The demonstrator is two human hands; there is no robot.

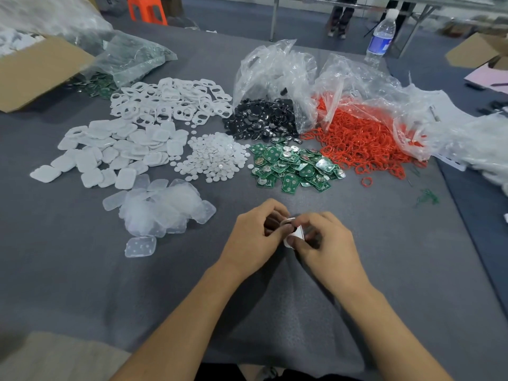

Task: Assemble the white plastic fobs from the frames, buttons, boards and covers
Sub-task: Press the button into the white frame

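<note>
- Pinched from both sides: white frame (288, 242), with fingers of left hand (254, 237) and right hand (328, 243) curled round it
- Frame is held over grey table (275, 312), before the piles, likely so a dark button can be pressed in
- Only white rounded edges are seen; rest is hidden by fingers
- Frame pile (170, 101), black buttons (261, 121), green boards (291, 166), covers (115, 149) are spread within reach

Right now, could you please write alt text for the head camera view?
Left hand and right hand grip a small white fob part at a grey table. Behind lie piles of frames, covers, green boards, black buttons and red rings.
</note>
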